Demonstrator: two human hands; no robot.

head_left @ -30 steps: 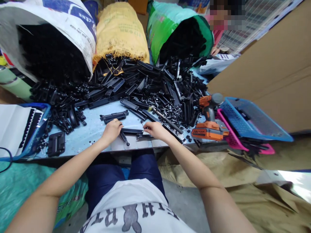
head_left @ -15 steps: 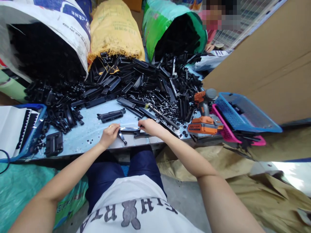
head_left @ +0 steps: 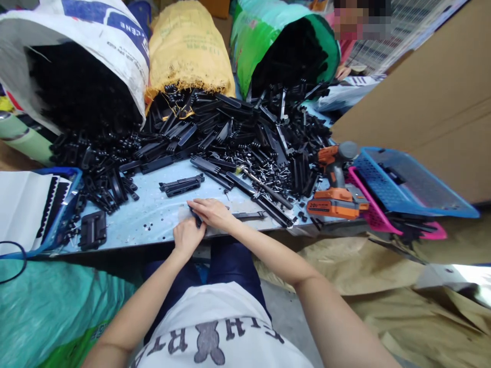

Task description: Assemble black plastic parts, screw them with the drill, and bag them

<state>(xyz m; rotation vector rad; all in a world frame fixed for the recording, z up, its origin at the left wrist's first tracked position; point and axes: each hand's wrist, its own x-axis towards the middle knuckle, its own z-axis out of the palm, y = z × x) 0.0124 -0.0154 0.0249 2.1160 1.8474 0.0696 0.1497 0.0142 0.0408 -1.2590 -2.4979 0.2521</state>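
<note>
Black and mostly covered by fingers, one slim piece (head_left: 197,218) sits at the front edge of the pale blue surface (head_left: 148,204); the left hand (head_left: 188,238) has a closed grip on it from below, the right hand (head_left: 213,212) clasps it from above, and its full shape I can't make out; one long dark bar (head_left: 249,215) lies just right of them, partly behind the wrist; beyond spreads a glossy heap (head_left: 215,122), too tangled to count; then one orange drill (head_left: 332,204); behind, three sacks: a white sack (head_left: 132,66), a frayed yellow sack (head_left: 190,48), a shiny green sack (head_left: 245,56).
</note>
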